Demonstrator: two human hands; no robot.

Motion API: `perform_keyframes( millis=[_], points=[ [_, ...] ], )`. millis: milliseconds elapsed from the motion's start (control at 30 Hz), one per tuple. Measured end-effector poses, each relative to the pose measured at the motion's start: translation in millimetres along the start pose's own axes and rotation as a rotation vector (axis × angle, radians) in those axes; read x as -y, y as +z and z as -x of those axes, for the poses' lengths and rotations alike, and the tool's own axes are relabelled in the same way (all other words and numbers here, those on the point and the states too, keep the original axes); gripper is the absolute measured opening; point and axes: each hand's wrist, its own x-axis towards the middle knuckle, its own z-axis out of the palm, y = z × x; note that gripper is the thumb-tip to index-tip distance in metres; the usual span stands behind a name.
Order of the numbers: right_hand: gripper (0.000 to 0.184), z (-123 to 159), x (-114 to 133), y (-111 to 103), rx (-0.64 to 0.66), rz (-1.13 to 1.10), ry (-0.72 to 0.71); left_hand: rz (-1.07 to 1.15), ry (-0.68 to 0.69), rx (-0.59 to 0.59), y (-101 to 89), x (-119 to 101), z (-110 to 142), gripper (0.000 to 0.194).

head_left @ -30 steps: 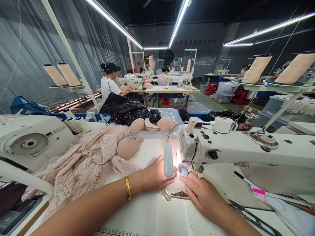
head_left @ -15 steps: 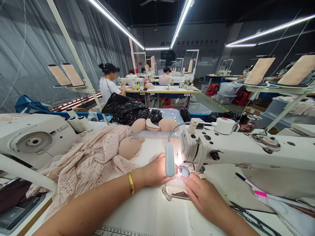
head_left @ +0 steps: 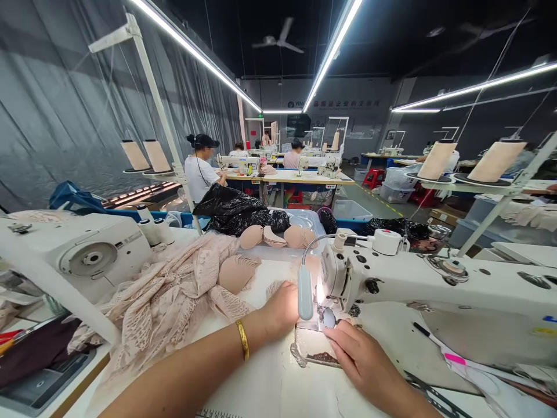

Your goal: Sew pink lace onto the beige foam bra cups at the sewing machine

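The right hand [head_left: 359, 351] lies low at the front of the needle area, its fingers extended and close together; the tips reach the edge of a grey rounded piece [head_left: 329, 318], but I cannot tell whether they grip anything. The left hand [head_left: 281, 310] is bent with curled fingers, and its tips are partly hidden by the lamp head [head_left: 305, 293], so what it holds cannot be told. On the left wrist there is a gold-coloured bracelet [head_left: 242, 340]. A small part of pale lace [head_left: 274, 287] appears just behind the left hand, on the white table [head_left: 261, 377].

The grey piece sits beside the presser foot, under the head of the white sewing machine [head_left: 418, 278]. To the left, a loose heap of blush lace fabric [head_left: 174, 284] spreads over the table, with stacked moulded bra cups [head_left: 237, 271] against its right side. Behind it, more beige cups [head_left: 300, 237] stand in a clear plastic bin [head_left: 311, 220], near a black plastic bag [head_left: 243, 209]. Peach thread cones [head_left: 439, 161] are on a stand at the right. Farther away, a co-worker in a white shirt [head_left: 200, 174] sits at another machine [head_left: 241, 164].
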Motion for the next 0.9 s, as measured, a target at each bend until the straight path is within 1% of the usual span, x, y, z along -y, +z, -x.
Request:
perform_keyframes(
  millis=[33,100,133,167,233,267,300,333,367,400,467,500,533,567,600,633,667,733,767,800,833,900],
  points=[
    [0.032,1,2,1,-0.009,-0.079,0.03,-0.01,0.002,-0.009,-1.8,-2,4,0.019],
    [0.03,1,12,6,-0.023,-0.32,0.17,-0.027,0.027,-0.02,-6.7,-9,18,0.018],
    [0.034,-1,18,10,-0.033,-0.474,0.26,-0.006,0.041,-0.036,-9.4,-15,28,0.018],
    [0.042,-3,26,14,-0.045,-0.637,0.349,0.036,0.054,-0.053,-12.1,-23,39,0.021],
    [0.06,-10,42,25,-0.065,-0.93,0.48,0.175,0.061,-0.082,-17.6,-37,63,0.035],
    [0.065,-13,51,29,-0.071,-1.036,0.514,0.247,0.057,-0.089,-20.5,-42,74,0.043],
    [0.067,-16,59,33,-0.079,-1.114,0.537,0.304,0.041,-0.089,-23.8,-45,85,0.05],
    [0.067,-18,67,36,-0.091,-1.168,0.558,0.338,0.004,-0.084,-27.7,-45,94,0.052],
    [0.066,-19,74,38,-0.11,-1.208,0.58,0.36,-0.065,-0.087,-32.5,-43,103,0.049],
    [0.065,-18,80,40,-0.139,-1.241,0.602,0.371,-0.166,-0.106,-38.3,-39,111,0.043],
    [0.066,-13,91,40,-0.22,-1.304,0.644,0.361,-0.438,-0.195,-52.2,-32,125,0.03],
    [0.067,-9,95,39,-0.262,-1.335,0.662,0.35,-0.576,-0.264,-59.5,-31,132,0.026],
    [0.066,-5,100,39,-0.299,-1.361,0.674,0.35,-0.692,-0.342,-66.1,-35,139,0.025],
    [0.064,-1,103,38,-0.33,-1.377,0.682,0.395,-0.775,-0.403,-71.3,-43,144,0.026],
    [0.061,3,107,38,-0.354,-1.382,0.685,0.507,-0.828,-0.415,-74.5,-55,149,0.028],
    [0.057,6,110,38,-0.37,-1.377,0.681,0.696,-0.852,-0.37,-75.3,-71,152,0.033],
    [0.052,9,114,39,-0.381,-1.362,0.67,0.963,-0.853,-0.239,-73.5,-88,154,0.041],
    [0.045,16,122,44,-0.408,-1.317,0.647,1.521,-0.84,0.114,-62.5,-121,152,0.06],
    [0.042,20,127,48,-0.427,-1.291,0.638,1.712,-0.852,0.165,-54.4,-134,149,0.067],
    [0.041,26,131,52,-0.446,-1.262,0.632,1.838,-0.87,0.08,-45.9,-143,145,0.07],
    [0.04,32,136,57,-0.458,-1.227,0.628,1.896,-0.889,-0.072,-37.9,-148,140,0.071],
    [0.038,47,146,66,-0.437,-1.139,0.616,1.849,-0.924,-0.419,-27.0,-148,128,0.067]
  ],
)
